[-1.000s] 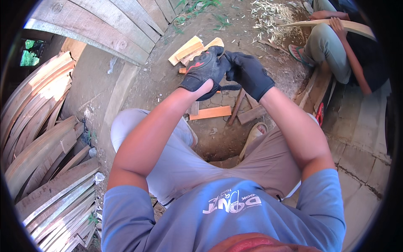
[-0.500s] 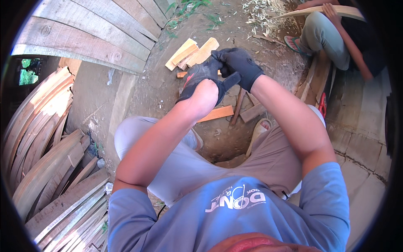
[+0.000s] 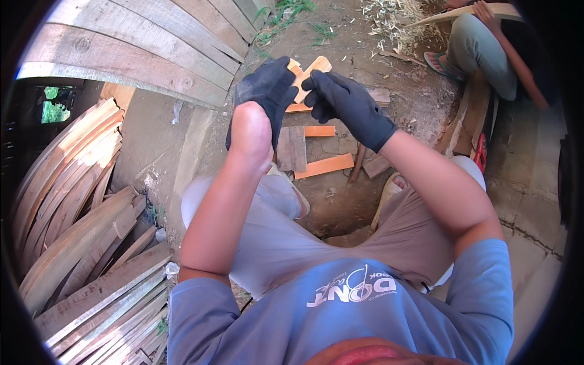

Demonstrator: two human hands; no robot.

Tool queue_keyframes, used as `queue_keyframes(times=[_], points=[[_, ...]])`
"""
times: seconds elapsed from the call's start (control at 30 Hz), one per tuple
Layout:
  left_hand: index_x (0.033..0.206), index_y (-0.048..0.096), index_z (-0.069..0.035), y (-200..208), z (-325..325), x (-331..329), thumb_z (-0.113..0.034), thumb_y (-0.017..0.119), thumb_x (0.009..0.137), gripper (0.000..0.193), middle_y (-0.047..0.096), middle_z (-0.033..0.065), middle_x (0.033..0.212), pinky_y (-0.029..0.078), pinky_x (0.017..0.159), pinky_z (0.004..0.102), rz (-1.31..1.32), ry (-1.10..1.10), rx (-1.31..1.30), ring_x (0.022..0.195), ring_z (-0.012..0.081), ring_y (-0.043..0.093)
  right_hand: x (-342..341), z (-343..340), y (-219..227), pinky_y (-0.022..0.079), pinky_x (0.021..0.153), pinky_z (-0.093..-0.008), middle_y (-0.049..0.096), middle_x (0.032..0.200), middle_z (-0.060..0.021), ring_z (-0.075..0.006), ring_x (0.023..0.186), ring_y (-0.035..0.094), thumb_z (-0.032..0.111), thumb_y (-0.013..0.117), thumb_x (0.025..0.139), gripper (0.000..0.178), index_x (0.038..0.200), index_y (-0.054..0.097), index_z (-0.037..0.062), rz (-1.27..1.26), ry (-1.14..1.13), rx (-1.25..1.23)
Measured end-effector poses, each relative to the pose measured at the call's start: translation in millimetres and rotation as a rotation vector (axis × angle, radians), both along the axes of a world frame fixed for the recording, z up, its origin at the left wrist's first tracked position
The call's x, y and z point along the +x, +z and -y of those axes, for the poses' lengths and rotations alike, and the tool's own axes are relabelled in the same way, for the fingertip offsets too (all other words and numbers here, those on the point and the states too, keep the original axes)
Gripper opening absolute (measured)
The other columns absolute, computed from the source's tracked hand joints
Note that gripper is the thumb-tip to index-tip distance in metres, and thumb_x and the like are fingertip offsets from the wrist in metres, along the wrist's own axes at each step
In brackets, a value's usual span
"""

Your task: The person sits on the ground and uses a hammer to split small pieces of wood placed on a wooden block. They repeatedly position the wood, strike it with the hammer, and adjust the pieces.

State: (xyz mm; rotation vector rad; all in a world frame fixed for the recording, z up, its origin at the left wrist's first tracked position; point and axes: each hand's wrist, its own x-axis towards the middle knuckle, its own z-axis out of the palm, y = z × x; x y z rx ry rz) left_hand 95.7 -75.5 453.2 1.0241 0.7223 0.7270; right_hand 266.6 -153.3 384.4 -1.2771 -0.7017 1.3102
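Both hands (image 3: 304, 97) raised, fingertips together

Black glove (image 3: 267, 91) half pulled off, hanging from the left hand's fingers.

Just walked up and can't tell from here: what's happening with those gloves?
A seated person is handling black work gloves. The right hand wears one fully. The left hand is bare at the heel, its glove only partly on, the right hand's fingers beside its tip. Short wood blocks lie on the dirt below; curved planks are stacked at left.
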Motion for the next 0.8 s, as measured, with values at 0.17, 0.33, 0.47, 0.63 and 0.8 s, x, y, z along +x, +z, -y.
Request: queue_keyframes(times=[0.17,0.33,0.47,0.63,0.8], points=[[0.150,0.051,0.010,1.8,-8.2,-0.6,-0.016,0.035,0.111,0.049,0.060,0.0233,0.150,0.047,0.121,0.0476,0.340,-0.059,-0.244,0.140,0.0360,0.058,-24.1,9.4,-3.1,0.059,0.075,-0.0306,0.074,0.104,-0.0100,-0.0150,0.082,0.072,0.057,0.057,0.107,0.061,0.123,0.070,-0.0003,0.008,0.067,0.007],[0.149,0.054,0.009,-4.4,7.6,12.4,-0.015,0.037,0.112,0.047,0.060,0.0209,0.150,0.045,0.121,0.0442,0.351,-0.092,-0.242,0.140,0.0315,0.059,-30.0,-0.6,-9.3,0.057,0.075,-0.0375,0.076,0.092,-0.0150,-0.0231,0.082,0.073,0.056,0.050,0.109,0.067,0.114,0.072,-0.0063,0.106,-0.137,0.056],[0.147,0.058,0.006,-7.2,23.4,24.4,-0.012,0.046,0.111,0.042,0.063,0.0162,0.146,0.046,0.119,0.0391,0.175,-0.063,-0.091,0.135,0.0256,0.060,-32.6,-6.3,-18.3,0.055,0.078,-0.0409,0.076,0.093,-0.0206,-0.0293,0.083,0.073,0.056,0.042,0.111,0.072,0.107,0.073,-0.0093,0.126,-0.220,-0.101],[0.150,0.055,0.008,-2.5,29.8,33.2,-0.009,0.040,0.108,0.048,0.060,0.0178,0.152,0.041,0.123,0.0399,0.145,-0.125,-0.016,0.140,0.0272,0.057,-15.3,-19.9,-22.3,0.055,0.078,-0.0397,0.077,0.092,-0.0176,-0.0265,0.083,0.074,0.052,0.046,0.108,0.066,0.105,0.076,-0.0064,0.126,-0.253,-0.162],[0.151,0.053,0.008,3.0,27.4,38.4,-0.010,0.040,0.108,0.048,0.058,0.0189,0.155,0.040,0.124,0.0404,0.033,-0.286,0.246,0.142,0.0283,0.056,3.0,-27.5,-30.1,0.057,0.080,-0.0383,0.077,0.098,-0.0145,-0.0228,0.087,0.074,0.045,0.054,0.107,0.053,0.107,0.075,-0.0034,0.070,-0.301,-0.173]])
